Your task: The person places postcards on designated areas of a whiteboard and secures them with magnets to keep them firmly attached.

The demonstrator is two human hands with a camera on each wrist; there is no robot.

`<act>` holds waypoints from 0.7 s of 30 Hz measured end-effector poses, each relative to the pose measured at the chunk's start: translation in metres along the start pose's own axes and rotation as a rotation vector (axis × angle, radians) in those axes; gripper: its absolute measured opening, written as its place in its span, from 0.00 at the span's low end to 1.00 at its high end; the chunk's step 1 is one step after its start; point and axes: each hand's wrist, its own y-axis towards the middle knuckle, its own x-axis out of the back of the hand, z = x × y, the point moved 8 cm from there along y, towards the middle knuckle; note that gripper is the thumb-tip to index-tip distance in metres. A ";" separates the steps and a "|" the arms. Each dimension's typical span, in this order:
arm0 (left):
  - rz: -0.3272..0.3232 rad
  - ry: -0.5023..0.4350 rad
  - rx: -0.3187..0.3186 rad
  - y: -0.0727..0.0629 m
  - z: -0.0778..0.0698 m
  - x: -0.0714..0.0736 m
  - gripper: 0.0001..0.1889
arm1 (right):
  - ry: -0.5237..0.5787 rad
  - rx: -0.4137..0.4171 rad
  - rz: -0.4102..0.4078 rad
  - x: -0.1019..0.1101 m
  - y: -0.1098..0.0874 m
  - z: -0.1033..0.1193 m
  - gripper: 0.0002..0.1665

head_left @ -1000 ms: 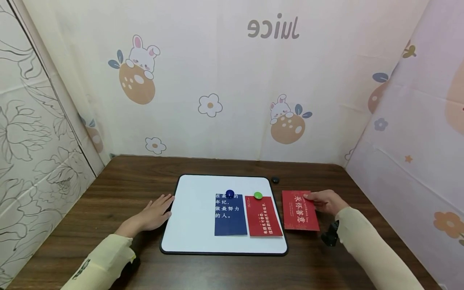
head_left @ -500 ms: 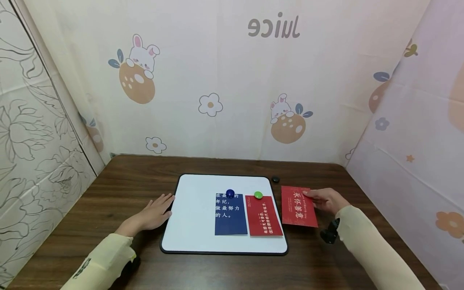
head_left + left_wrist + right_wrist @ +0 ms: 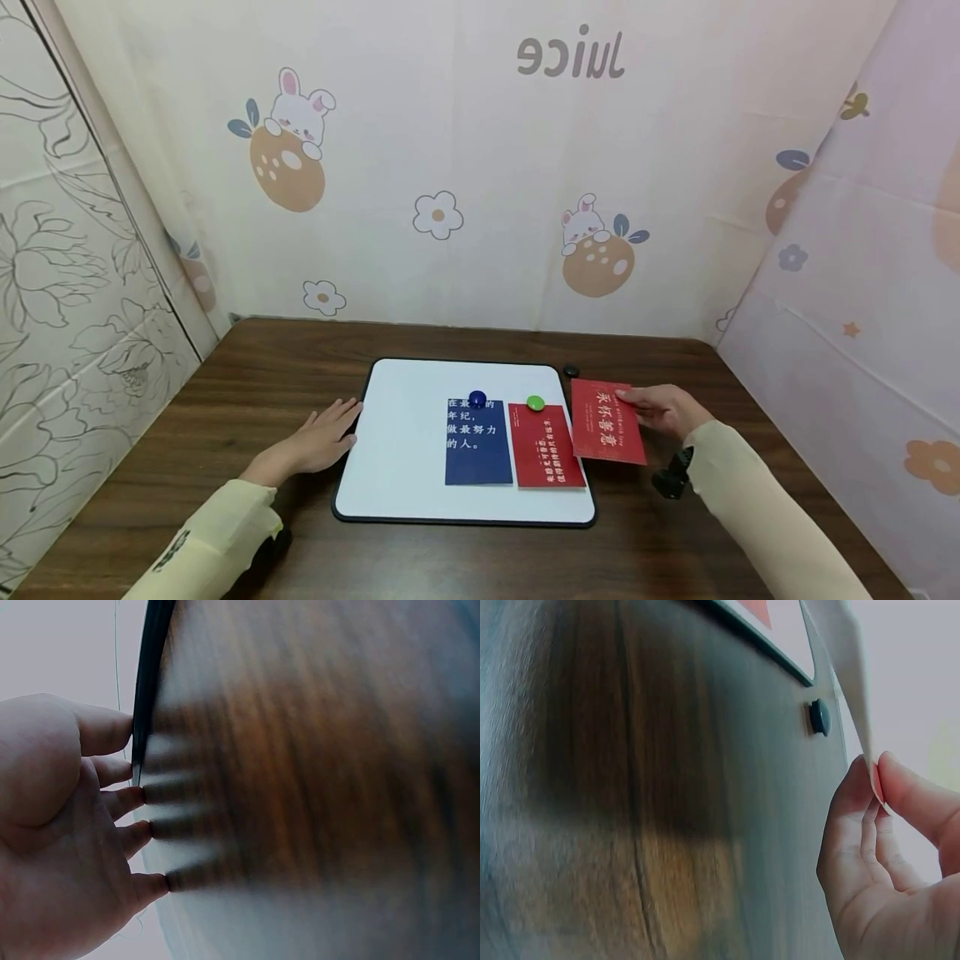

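My right hand (image 3: 663,410) pinches a red card (image 3: 607,421) with white writing by its right edge, between thumb and fingers. In the right wrist view the card (image 3: 855,682) shows edge-on, raised above the table. Its left edge reaches the right rim of a whiteboard (image 3: 397,450) with a black frame. On the board lie a blue card (image 3: 480,462) under a dark blue magnet (image 3: 477,399) and another red card (image 3: 536,462) under a green magnet (image 3: 536,403). With fingers straight, my left hand (image 3: 318,437) rests on the table, its fingertips at the board's left edge.
A black magnet (image 3: 572,371) lies on the wooden table (image 3: 465,562) just off the board's upper right corner. Patterned curtains (image 3: 450,275) hang behind the table and along both sides.
My right hand has lifted the red card and brought it left, up to the whiteboard's right edge. The left hand keeps its place.
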 end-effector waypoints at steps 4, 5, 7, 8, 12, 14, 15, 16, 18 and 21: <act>0.001 -0.001 -0.004 -0.001 -0.001 0.000 0.29 | 0.013 -0.002 0.011 -0.008 0.001 0.001 0.27; 0.001 -0.003 -0.004 -0.001 -0.001 0.000 0.29 | 0.012 -0.002 0.019 -0.010 0.001 0.002 0.27; -0.002 -0.001 -0.006 -0.001 -0.001 0.001 0.29 | 0.010 -0.001 0.027 -0.015 0.002 0.003 0.27; -0.002 0.001 -0.007 -0.001 -0.001 0.001 0.29 | 0.014 -0.001 0.032 -0.018 0.002 0.003 0.26; -0.003 0.006 -0.006 0.000 -0.001 0.001 0.29 | 0.021 0.007 0.065 -0.031 0.001 0.006 0.23; -0.002 0.007 -0.004 0.000 0.000 0.001 0.29 | 0.027 0.010 0.078 -0.037 0.001 0.007 0.19; -0.004 0.008 -0.005 0.000 0.000 0.001 0.29 | 0.027 0.012 0.085 -0.040 0.001 0.008 0.17; -0.005 0.008 -0.006 0.000 0.000 0.000 0.29 | 0.028 0.013 0.085 -0.043 0.001 0.009 0.16; -0.008 0.011 -0.007 0.000 0.001 0.000 0.29 | 0.023 0.020 0.088 -0.047 0.001 0.010 0.16; -0.012 0.011 -0.011 0.001 0.001 0.001 0.29 | 0.032 0.021 0.090 -0.053 0.002 0.011 0.17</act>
